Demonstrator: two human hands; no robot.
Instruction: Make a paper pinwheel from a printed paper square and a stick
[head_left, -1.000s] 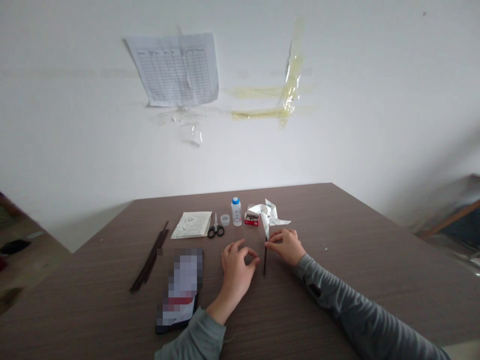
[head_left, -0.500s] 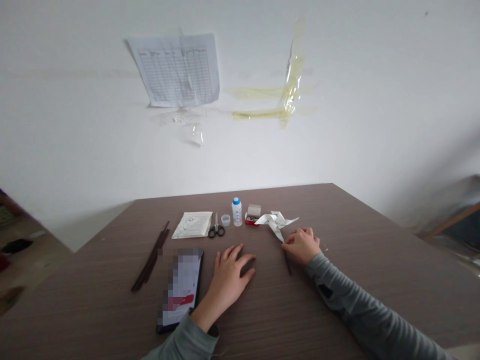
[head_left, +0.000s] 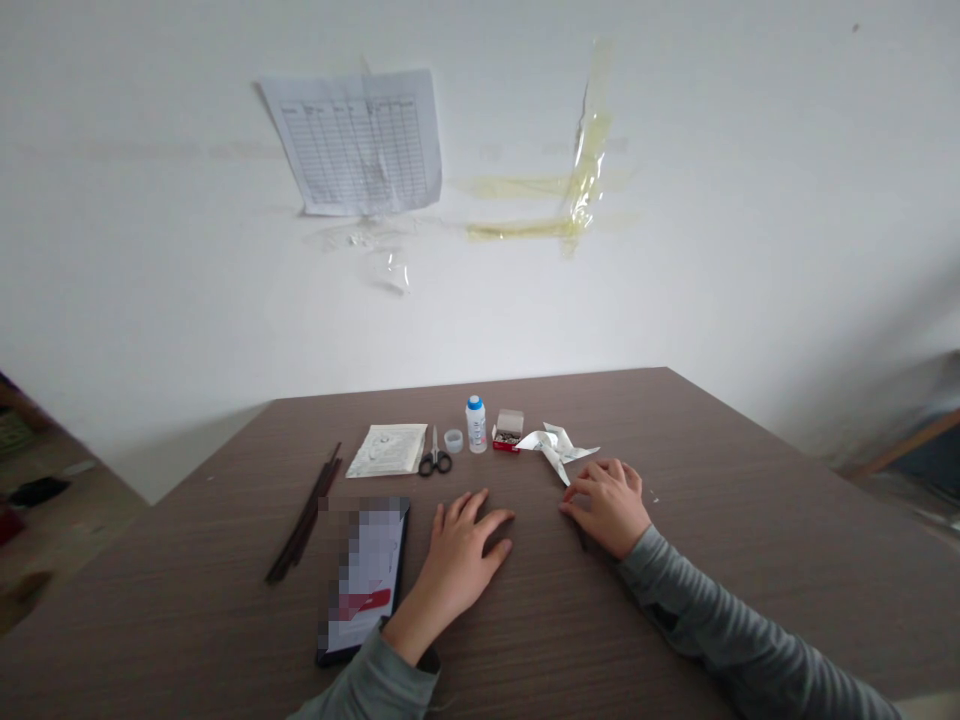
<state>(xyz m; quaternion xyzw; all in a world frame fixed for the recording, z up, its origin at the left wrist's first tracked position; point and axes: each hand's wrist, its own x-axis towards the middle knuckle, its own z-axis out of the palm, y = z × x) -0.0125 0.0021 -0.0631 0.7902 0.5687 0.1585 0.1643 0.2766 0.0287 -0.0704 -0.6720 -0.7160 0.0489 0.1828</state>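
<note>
A white paper pinwheel (head_left: pixel 555 447) lies at the right of the row of items, its dark stick mostly hidden under my right hand (head_left: pixel 607 505). The fingers of that hand are closed round the stick, just below the paper blades. My left hand (head_left: pixel 461 550) rests flat on the table with its fingers spread, holding nothing. Beside its wrist lies a phone (head_left: pixel 367 580) with a lit, partly blurred screen.
On the brown table (head_left: pixel 525 640) are dark sticks (head_left: pixel 306 520), a white packet (head_left: pixel 388 450), scissors (head_left: pixel 435 458), a small clear cup (head_left: pixel 453 440), a blue-capped bottle (head_left: pixel 476 425) and a red box (head_left: pixel 508 432) of small pieces. A wall stands behind.
My right hand has shifted slightly toward me and now covers more of the stick. My left hand stays spread in the same place.
</note>
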